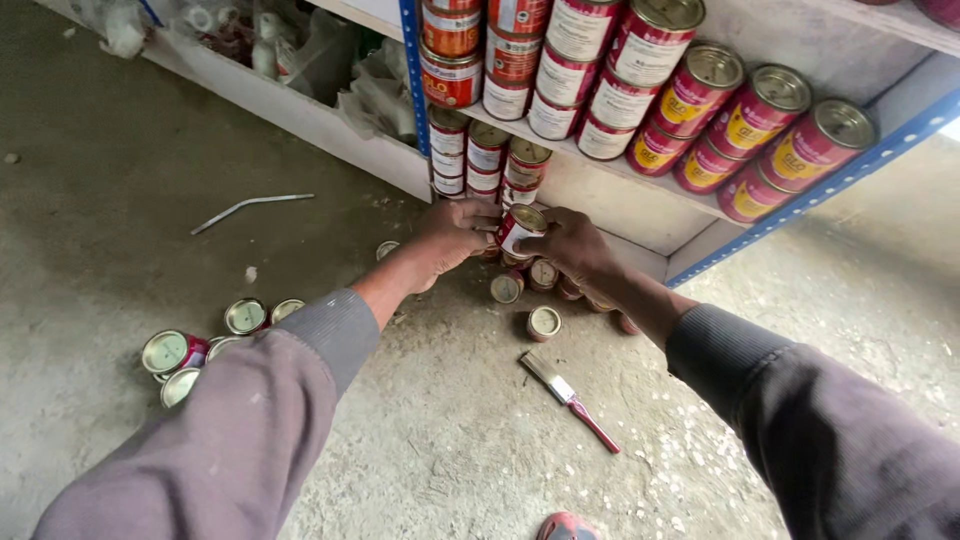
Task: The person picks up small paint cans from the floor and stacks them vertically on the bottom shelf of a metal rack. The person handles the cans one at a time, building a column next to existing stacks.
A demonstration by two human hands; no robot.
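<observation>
Right hand (pixel 568 240): fingers curled around a small red and white paint tin (pixel 521 228), gripping its right side; the tin is tilted, its metal lid facing up and toward the camera, at the front edge of the lowest shelf (pixel 610 205).

Left hand (pixel 452 234): fingers bent, resting against the left side of the same tin; a full grip cannot be confirmed, as the fingertips are hidden behind the tin.

Both forearms in grey sleeves, reaching in from the lower corners.

Stack of small tins (pixel 487 158): upright, in columns on the lowest shelf just behind the hands, beside the blue upright post (pixel 413 75).

Loose small tins (pixel 528 295): several on the concrete floor (pixel 450 440) directly below the hands, lids up.

Paintbrush (pixel 568 392): red handle, metal ferrule, lying on the floor nearer the camera than the loose tins.

Second group of tins (pixel 205 345): on the floor at left, by the left sleeve, some on their sides.

Larger tins (pixel 700 100): red and yellow, rows lying on the upper shelf, lids outward.

Bent metal rod (pixel 250 207): on the floor at left, well apart.
</observation>
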